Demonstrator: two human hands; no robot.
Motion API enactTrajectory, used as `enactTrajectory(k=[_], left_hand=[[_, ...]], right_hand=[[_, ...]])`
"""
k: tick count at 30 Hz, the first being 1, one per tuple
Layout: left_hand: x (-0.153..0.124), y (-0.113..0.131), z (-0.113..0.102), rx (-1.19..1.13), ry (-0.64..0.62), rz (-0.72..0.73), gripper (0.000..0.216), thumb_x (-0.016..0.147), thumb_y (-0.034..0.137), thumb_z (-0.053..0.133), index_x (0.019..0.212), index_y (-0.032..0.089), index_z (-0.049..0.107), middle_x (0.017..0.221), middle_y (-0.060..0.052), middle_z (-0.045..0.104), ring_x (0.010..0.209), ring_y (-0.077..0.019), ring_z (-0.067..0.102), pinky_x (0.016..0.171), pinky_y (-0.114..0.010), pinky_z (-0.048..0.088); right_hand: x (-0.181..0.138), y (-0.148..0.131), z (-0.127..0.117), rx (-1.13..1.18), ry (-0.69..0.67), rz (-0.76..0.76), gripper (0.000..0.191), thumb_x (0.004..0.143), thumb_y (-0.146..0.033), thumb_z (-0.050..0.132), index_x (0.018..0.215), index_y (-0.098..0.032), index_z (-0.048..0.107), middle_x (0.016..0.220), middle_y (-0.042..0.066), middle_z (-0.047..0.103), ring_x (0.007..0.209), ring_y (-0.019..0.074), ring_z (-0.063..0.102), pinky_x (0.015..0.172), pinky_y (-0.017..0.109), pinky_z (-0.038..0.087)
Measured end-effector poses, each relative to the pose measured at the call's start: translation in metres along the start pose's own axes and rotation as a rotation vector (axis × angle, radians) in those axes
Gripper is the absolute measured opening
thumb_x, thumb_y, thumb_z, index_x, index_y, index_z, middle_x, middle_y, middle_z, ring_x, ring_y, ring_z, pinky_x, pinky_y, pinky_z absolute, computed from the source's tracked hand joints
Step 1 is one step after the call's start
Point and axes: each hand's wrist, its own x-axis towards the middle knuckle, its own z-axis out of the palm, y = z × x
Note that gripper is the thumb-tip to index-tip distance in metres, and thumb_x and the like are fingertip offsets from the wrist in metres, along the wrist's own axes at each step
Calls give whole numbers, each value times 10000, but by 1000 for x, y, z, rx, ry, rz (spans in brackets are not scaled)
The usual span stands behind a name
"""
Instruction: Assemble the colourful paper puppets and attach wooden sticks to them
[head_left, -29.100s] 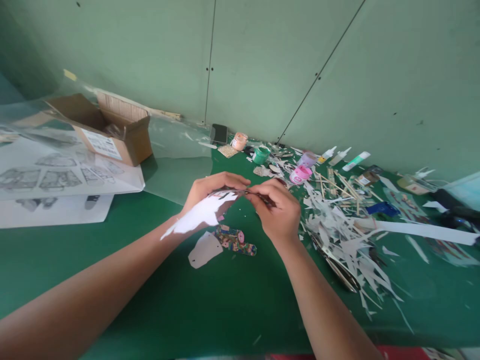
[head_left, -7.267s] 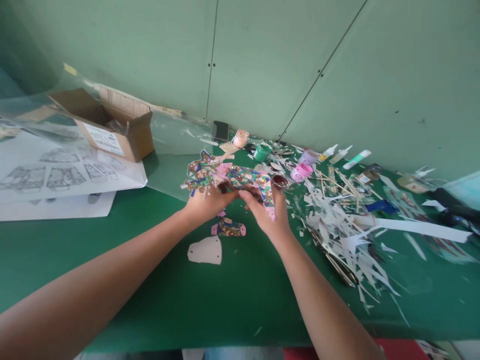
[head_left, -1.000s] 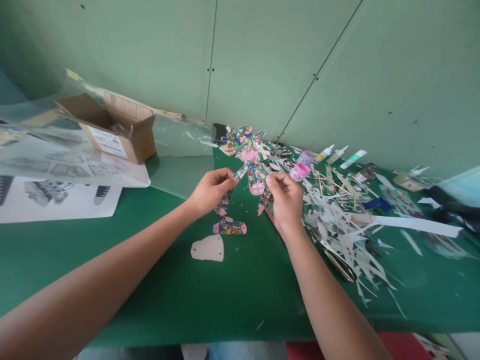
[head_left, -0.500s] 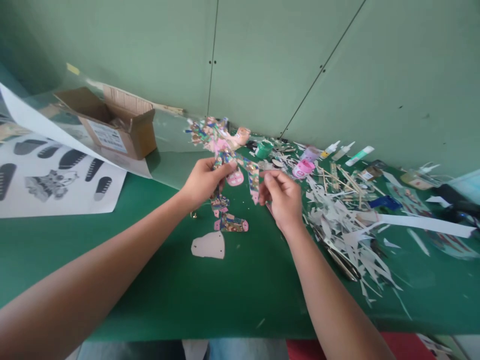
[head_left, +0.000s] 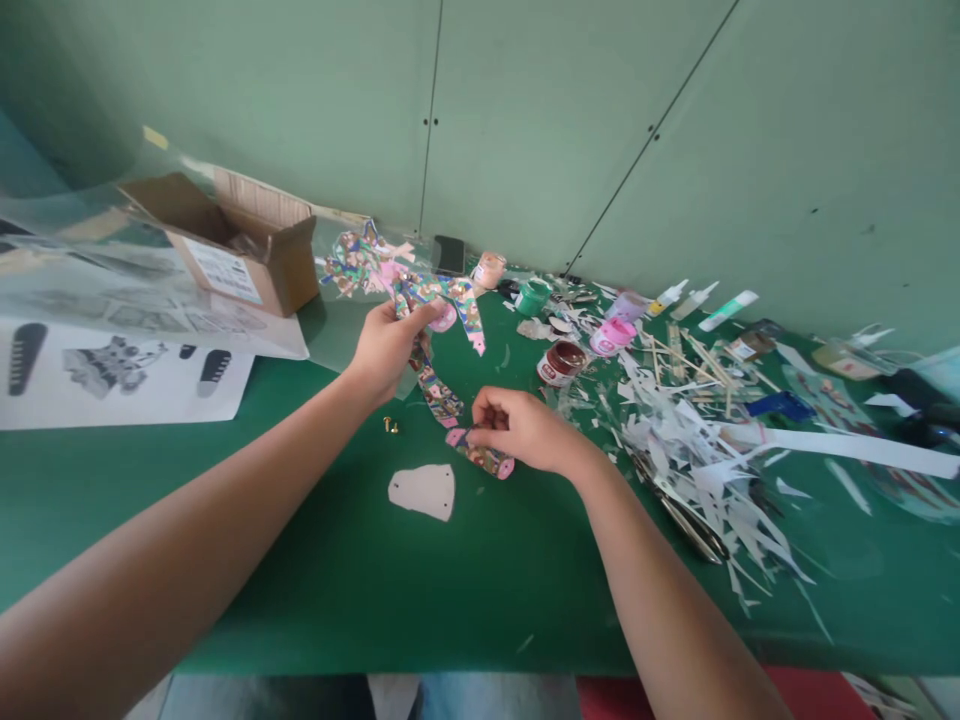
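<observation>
My left hand (head_left: 386,350) grips a flat jointed puppet (head_left: 360,262) by its body, thumb on top. The puppet is patterned in brown, green, blue and pink. One limb hangs right with a pink tip; another patterned limb (head_left: 439,395) extends down toward the table. Just beyond that lies a patterned limb piece (head_left: 491,460) with pink ends. My right hand (head_left: 517,430) is closed, its fingertips pinching this piece near its left end. A white paper piece (head_left: 424,492) with small holes lies nearer me. Small brass fasteners (head_left: 391,425) sit left of the pieces.
An open cardboard box (head_left: 247,245) and printed sheets (head_left: 112,375) occupy the left. Paint jars, including a dark red one (head_left: 562,363) and a pink one (head_left: 613,335), stand at centre right. White paper scraps (head_left: 697,460) surround scissors (head_left: 686,525). Glue bottles (head_left: 694,300) lie behind.
My right hand has left the puppet's hanging limb and moved down to the loose limb piece, which is now tilted. My left hand has shifted the puppet left, uncovering the dark red jar.
</observation>
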Motion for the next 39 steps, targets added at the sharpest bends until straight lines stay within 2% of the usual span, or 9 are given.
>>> enactTrajectory(k=[5,8,11,15,19,25,32,36,39], left_hand=[[-2,-5,3,43,2,-50,281,661,366,736,654,170,534,502,34,521,423,-82,464,407,-215,328],[-3,-8,5,2,-20,-96,296,637,368,753,681,166,541,552,29,547,451,-90,513,428,-211,352],[-2,-13,5,-20,-46,-96,313,628,387,755,699,165,545,607,19,573,465,-101,547,445,-222,376],[-2,-16,5,35,-62,-75,288,651,383,726,682,167,539,573,14,572,451,-99,535,452,-225,372],[-6,-13,7,132,-119,-73,268,701,386,688,665,173,530,474,12,549,430,-101,498,436,-224,330],[-8,-12,9,158,-156,-57,251,708,368,681,642,174,536,451,12,544,425,-96,484,442,-231,316],[-11,-8,10,164,-165,-56,253,700,369,666,618,177,523,436,2,548,421,-99,475,439,-224,323],[-10,-9,10,159,-164,-50,251,702,378,653,618,176,532,434,-1,557,415,-100,470,438,-220,332],[-7,-12,9,154,-109,-18,251,704,384,649,615,177,538,420,11,537,400,-98,457,423,-220,322]], right_hand=[[3,3,-6,401,116,-9,304,795,-359,656,1060,-213,630,763,-35,608,481,62,463,433,207,401],[1,-1,-8,642,146,11,296,730,-430,719,885,-217,585,700,-58,613,407,55,461,379,211,422],[-1,-5,-9,787,206,-3,378,658,-419,780,768,-236,468,577,-88,596,470,107,595,475,245,535],[1,-5,-9,865,280,21,430,620,-398,808,766,-238,437,682,-63,681,593,144,700,569,265,587],[6,-1,-7,860,361,65,433,604,-389,815,796,-234,458,752,-43,708,654,166,728,561,253,584],[9,4,-10,837,522,132,332,643,-365,761,850,-215,551,905,15,737,730,172,730,614,270,581],[10,6,-7,808,491,126,308,625,-367,767,854,-220,623,917,4,725,905,182,685,805,324,541],[10,7,-4,721,442,161,311,641,-392,739,885,-219,654,921,7,715,893,177,657,789,314,516],[8,9,-5,516,383,102,247,690,-391,690,848,-204,659,869,8,707,827,183,638,742,307,491]])
